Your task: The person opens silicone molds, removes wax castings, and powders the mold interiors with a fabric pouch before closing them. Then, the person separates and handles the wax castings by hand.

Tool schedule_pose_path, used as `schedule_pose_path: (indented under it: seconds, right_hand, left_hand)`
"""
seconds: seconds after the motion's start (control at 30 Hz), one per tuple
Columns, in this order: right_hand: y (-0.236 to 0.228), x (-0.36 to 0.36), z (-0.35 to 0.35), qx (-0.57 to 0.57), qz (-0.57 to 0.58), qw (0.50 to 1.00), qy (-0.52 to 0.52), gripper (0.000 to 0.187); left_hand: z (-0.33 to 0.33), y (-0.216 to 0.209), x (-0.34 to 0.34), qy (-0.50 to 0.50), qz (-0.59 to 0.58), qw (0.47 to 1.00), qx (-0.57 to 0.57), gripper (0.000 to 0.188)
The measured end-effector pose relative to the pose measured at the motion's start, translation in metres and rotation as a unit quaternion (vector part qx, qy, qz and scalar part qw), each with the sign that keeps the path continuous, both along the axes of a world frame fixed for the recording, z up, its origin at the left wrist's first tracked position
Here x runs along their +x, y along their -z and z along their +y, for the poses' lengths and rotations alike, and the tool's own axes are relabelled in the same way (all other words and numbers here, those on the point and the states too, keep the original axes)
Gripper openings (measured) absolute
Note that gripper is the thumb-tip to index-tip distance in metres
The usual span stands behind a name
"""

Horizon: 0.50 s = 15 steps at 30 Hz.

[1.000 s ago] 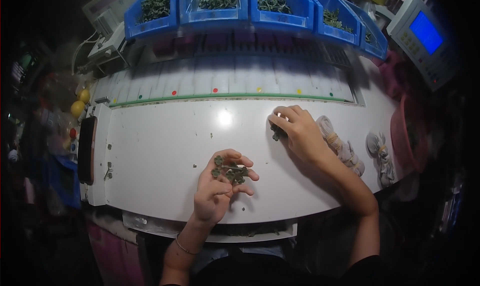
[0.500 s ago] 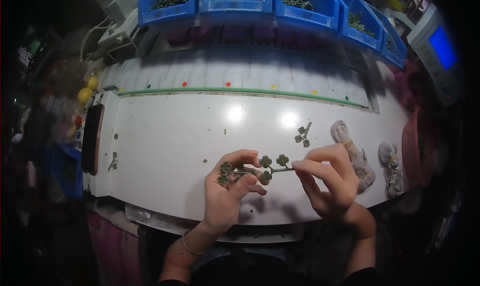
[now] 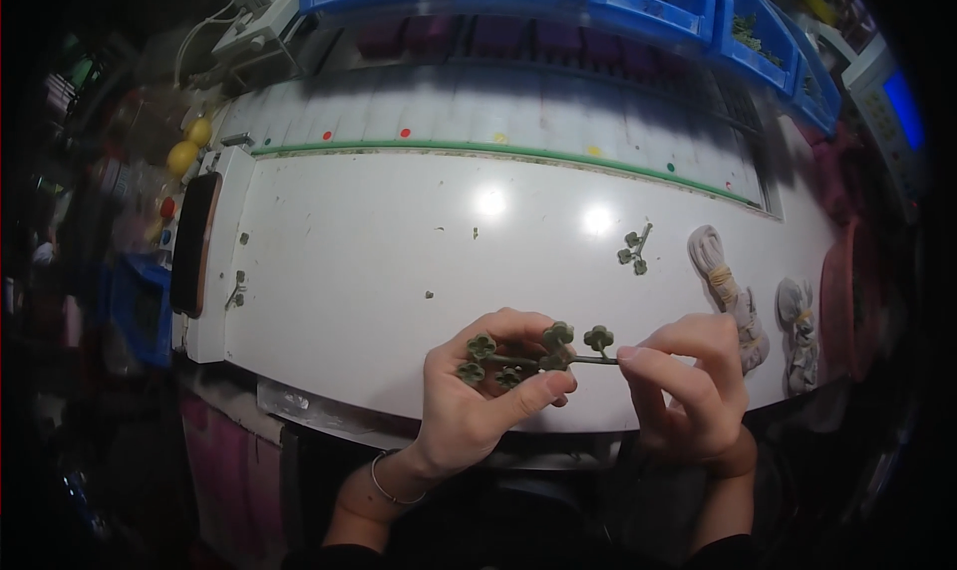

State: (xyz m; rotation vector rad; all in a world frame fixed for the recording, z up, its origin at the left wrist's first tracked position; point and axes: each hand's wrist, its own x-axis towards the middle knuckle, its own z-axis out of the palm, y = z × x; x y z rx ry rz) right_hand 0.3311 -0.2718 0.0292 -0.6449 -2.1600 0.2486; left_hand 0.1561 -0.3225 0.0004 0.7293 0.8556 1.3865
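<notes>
My left hand is curled round a small dark-green sprig whose clover-shaped heads stick out between thumb and fingers. Between thumb and fingertips, my right hand pinches the thin stem of a second green sprig. The heads of that sprig reach across to the left thumb and fingers, where the two overlap; part of each is hidden by the left hand. Both hands are above the front edge of the white table. A similar loose sprig lies farther off, beyond the right hand.
Grey-white cloth bundles tied with bands lie at the right, beside a pink basin. A dark phone stands on the left edge, near another sprig. Blue bins line the back, behind a green strip.
The view has shifted, so the table appears farther up. My right hand's sprig has come closer to the left hand, its heads now overlapping the left thumb and fingers.
</notes>
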Motion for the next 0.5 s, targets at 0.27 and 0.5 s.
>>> schedule_pose_path:
  seconds: [0.27, 0.5]
  right_hand:
    - [-0.0008, 0.0037, -0.0001, -0.07, 0.028, 0.997, 0.008, 0.04]
    - [0.0034, 0.0033, -0.0005, -0.08, 0.036, 0.996, 0.015, 0.039]
  left_hand:
    - [-0.0053, 0.0053, 0.0015, 0.026, 0.018, 0.999, 0.025, 0.02]
    - [-0.0062, 0.0021, 0.0034, 0.021, -0.017, 1.0, 0.011, 0.017]
